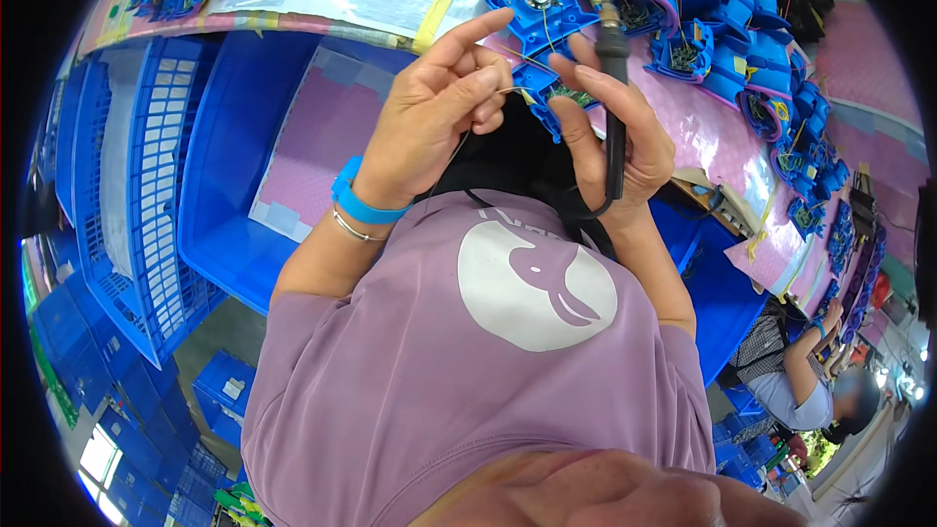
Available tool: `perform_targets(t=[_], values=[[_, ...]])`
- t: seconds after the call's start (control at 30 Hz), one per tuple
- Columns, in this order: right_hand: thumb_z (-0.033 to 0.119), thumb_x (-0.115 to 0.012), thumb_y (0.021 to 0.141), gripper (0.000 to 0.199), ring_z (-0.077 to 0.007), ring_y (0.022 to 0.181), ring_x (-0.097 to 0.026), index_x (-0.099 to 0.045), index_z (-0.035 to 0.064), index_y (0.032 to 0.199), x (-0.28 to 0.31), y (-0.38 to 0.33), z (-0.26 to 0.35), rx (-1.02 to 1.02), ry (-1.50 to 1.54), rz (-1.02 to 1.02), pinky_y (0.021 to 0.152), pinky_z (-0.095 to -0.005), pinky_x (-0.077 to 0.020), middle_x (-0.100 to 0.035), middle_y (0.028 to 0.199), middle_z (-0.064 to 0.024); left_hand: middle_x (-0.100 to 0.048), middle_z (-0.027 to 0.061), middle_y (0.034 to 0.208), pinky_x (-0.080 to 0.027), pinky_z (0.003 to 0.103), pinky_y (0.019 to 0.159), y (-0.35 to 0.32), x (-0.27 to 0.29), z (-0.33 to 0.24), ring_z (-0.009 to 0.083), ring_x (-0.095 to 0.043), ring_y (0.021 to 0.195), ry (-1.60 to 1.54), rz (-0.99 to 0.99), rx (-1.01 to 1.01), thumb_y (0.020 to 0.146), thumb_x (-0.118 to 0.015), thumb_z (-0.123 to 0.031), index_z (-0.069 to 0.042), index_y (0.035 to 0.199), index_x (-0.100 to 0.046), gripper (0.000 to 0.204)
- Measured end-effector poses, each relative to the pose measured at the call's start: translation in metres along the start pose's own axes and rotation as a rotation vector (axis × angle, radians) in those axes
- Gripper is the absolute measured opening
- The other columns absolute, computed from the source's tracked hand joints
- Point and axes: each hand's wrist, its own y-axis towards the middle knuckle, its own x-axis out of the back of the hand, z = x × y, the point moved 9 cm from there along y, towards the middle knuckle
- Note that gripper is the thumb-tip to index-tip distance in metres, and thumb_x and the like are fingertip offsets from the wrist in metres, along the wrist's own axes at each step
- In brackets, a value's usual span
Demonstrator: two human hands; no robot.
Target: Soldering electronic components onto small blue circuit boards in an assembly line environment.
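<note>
The left hand (pixel 439 102) is pinching a thin wire (pixel 515 89), the right hand (pixel 634 132) is holding a long black soldering iron (pixel 615 141) pointing away from the body, and a blue case (pixel 533 76) is sitting between them, nearer the right fingertips.

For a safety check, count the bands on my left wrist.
2: the blue band nearer the left hand, and the silver bracelet farther from it. None seems hidden.
</note>
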Motion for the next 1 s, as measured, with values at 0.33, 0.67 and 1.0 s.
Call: perform_targets(t=[0.33,0.67,1.0], values=[[-0.011,-0.074,0.087,0.032,-0.0241,0.091,-0.076,-0.065,-0.0002,0.115,0.007,0.000,-0.019,-0.126,0.033,-0.095,0.079,-0.0317,-0.0612,-0.075,0.103,-0.0185,-0.065,-0.0005,0.085,-0.048,0.022,0.065,-0.001,0.009,0.009,0.0075,-0.056,0.071,0.407,-0.032,0.121,0.097,-0.073,-0.017,0.000,0.108,-0.072,0.020],[0.010,-0.064,0.093,0.023,-0.0141,0.071,-0.056,-0.074,-0.0033,0.109,0.029,0.006,-0.012,-0.175,-0.033,0.003,0.062,-0.0264,-0.0404,-0.066,0.083,-0.0090,-0.071,0.0026,0.078,-0.051,0.021,0.063,0.017,0.032,-0.059,0.0067,-0.064,0.069,1.079,-0.386,-0.537,0.090,-0.078,-0.009,0.000,0.093,-0.074,0.010],[0.009,-0.063,0.094,0.026,-0.0061,0.063,-0.057,-0.070,-0.0028,0.116,0.033,-0.014,-0.035,-0.409,0.107,-0.079,0.059,-0.0219,-0.0432,-0.068,0.081,-0.0043,-0.072,0.0034,0.079,-0.053,0.022,0.061,0.023,0.013,-0.050,0.0076,-0.067,0.067,1.163,-0.289,-0.703,0.089,-0.078,-0.005,0.000,0.091,-0.072,0.008]])
